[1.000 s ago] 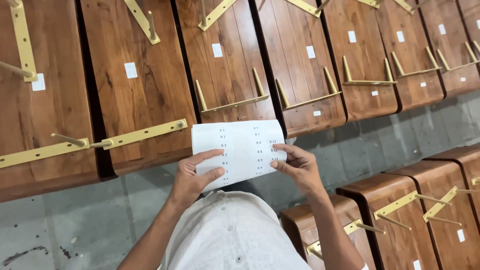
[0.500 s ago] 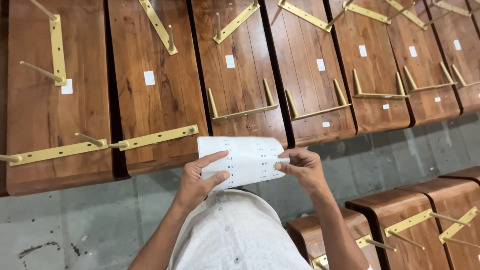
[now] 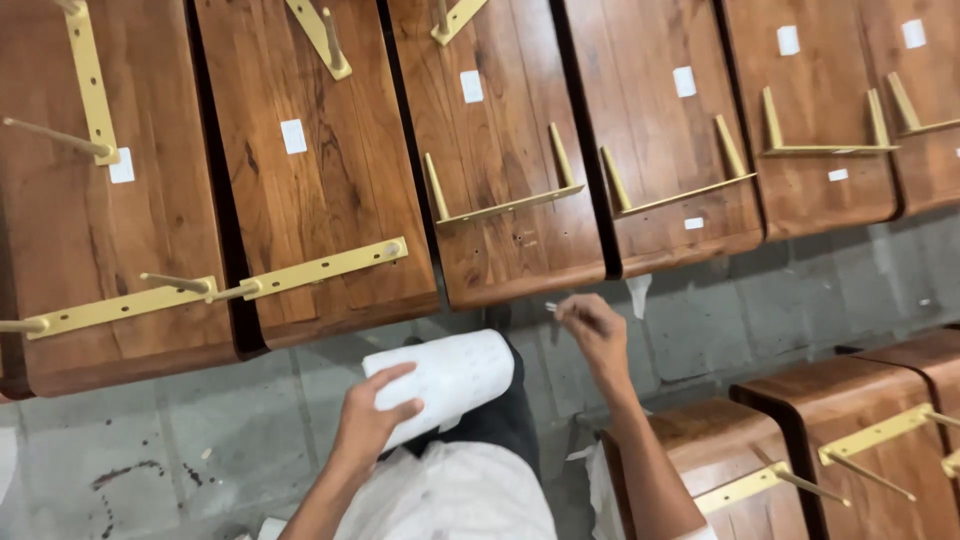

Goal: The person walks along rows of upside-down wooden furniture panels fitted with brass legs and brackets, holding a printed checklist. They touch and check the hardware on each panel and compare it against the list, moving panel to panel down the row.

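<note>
My left hand (image 3: 372, 418) grips a curled white sheet of small stickers (image 3: 448, 378), held low in front of my body. My right hand (image 3: 592, 326) is raised just beyond the sheet, its fingertips pinching a small white sticker (image 3: 552, 308). It hovers near the front edge of a brown wooden panel (image 3: 505, 150) that carries a brass bracket (image 3: 500, 205) and a white label (image 3: 472, 86).
A row of wooden panels with brass brackets and white labels lies on the grey tiled floor (image 3: 700, 330) ahead. More wooden panels with brass legs (image 3: 860, 440) sit at lower right. A brass strip (image 3: 320, 268) crosses the panel at left.
My right hand has left the sheet and lifted up and right with a sticker pinched. The sheet now curls in my left hand alone. The view has shifted closer to the panels.
</note>
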